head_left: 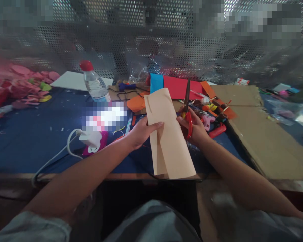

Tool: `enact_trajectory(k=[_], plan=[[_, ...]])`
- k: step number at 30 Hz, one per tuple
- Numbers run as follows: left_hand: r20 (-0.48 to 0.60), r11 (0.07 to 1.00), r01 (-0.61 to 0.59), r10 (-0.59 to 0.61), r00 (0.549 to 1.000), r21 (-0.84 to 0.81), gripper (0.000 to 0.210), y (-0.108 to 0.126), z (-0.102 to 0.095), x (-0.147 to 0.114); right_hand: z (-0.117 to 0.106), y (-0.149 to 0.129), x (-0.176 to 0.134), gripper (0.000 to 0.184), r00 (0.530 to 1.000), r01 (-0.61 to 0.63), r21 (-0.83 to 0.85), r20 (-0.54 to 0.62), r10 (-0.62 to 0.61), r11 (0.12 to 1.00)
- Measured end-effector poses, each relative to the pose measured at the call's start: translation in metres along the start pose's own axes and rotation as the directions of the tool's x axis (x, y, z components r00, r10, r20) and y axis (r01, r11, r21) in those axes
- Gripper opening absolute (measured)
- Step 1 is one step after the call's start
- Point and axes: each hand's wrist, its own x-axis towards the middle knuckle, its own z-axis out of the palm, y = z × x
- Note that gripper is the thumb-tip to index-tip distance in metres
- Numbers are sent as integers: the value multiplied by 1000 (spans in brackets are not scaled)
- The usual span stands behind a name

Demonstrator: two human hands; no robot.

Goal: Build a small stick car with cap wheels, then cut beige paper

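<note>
In the middle of the head view a folded sheet of tan paper point(170, 134) is held up above the table's front edge. My left hand point(143, 132) grips its left side, thumb on the front face, with the other fingers behind it. A pair of scissors with red handles point(188, 125) is in my right hand point(195, 127), just right of the paper. The dark blades point up and away, and they look closed. My right fingers are wrapped around the handles, close to the paper's right edge.
Behind the paper lie blue and red sheets point(175, 86) and orange pieces point(136, 103). A water bottle point(94, 84), a white charger point(91, 138) with a cable and pink scraps point(22, 84) are on the left. Cardboard point(272, 141) and a pink glue gun point(207, 121) are right.
</note>
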Motion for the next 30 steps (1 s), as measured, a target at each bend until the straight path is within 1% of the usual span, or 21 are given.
enact_trajectory(k=[5, 10, 15, 18, 21, 26, 30], plan=[[-4, 998, 13, -14, 1000, -55, 34, 0, 1, 0, 3, -2, 0, 61, 1000, 1, 21, 0, -1, 1000], [38, 994, 56, -52, 998, -96, 38, -1, 2, -1, 3, 0, 3, 64, 999, 9, 26, -54, -7, 1000], [15, 993, 69, -68, 998, -95, 38, -2, 1, 0, 4, -2, 5, 68, 993, 9, 52, -116, -3, 999], [44, 991, 116, -114, 993, -62, 31, -2, 0, 0, 4, -2, 6, 70, 989, 15, 70, -151, -4, 997], [89, 985, 174, -174, 981, -1, 24, -2, -2, 0, 3, -2, 7, 70, 985, 10, 50, -170, -2, 999], [99, 973, 221, -227, 969, 70, 27, -5, -5, 0, 0, -1, 9, 67, 980, 42, 15, -196, -38, 999], [119, 965, 246, -255, 960, 88, 23, -3, -3, -2, -1, 1, 9, 71, 980, 53, 15, -191, -49, 998]])
